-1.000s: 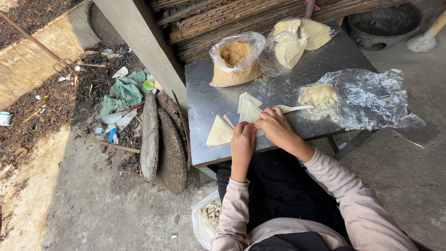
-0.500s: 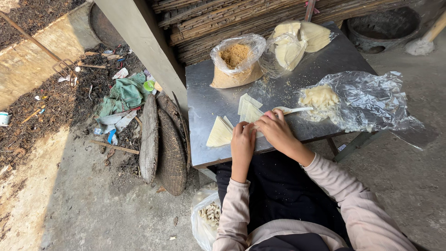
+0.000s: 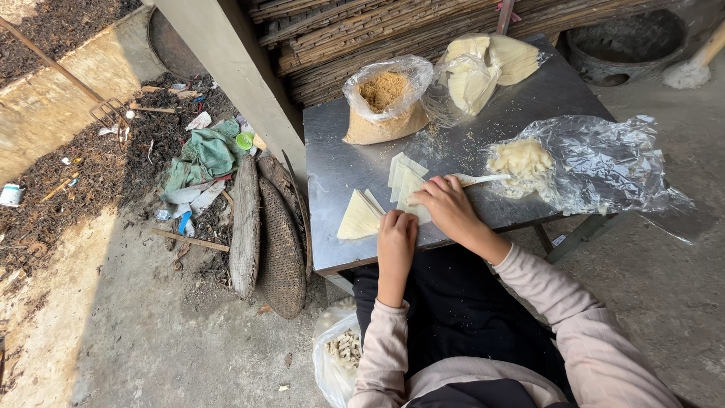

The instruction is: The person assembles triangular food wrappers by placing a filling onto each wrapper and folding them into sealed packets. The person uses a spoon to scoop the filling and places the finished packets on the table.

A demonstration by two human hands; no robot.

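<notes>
Two hands meet at the near edge of the desk (image 3: pixel 340 162). The left hand (image 3: pixel 396 234) lies palm down, fingers curled, pressing on a pale wrapper (image 3: pixel 417 214) that shows between the two hands; the right hand (image 3: pixel 445 205) has its fingers bent over the same wrapper from the other side, pinching at it. How tightly either hand grips I cannot tell, since the fingertips are hidden under the knuckles.

Just left of the left hand sits a folded triangle (image 3: pixel 359 217) of the same pale sheet, its point aimed away from the person. Just beyond the right hand's fingers lies a loose stack (image 3: pixel 403 172) of wrappers, touching the one being worked, with its long side running away from the person. The right hand is the nearer of the two to that stack.

Right of the right hand, a white spoon (image 3: pixel 479 179) lies with its handle toward the hand and its bowl at a heap of filling (image 3: pixel 521 160) on a clear plastic sheet (image 3: pixel 604 162). Farther out, beyond the stack, stands an open bag of brown crumbs (image 3: pixel 385 98), and beside it, to the right, a bag of more wrappers (image 3: pixel 483 68).

Below the left arm, on the floor, a plastic bag (image 3: pixel 343 349) holds small pale pieces.
</notes>
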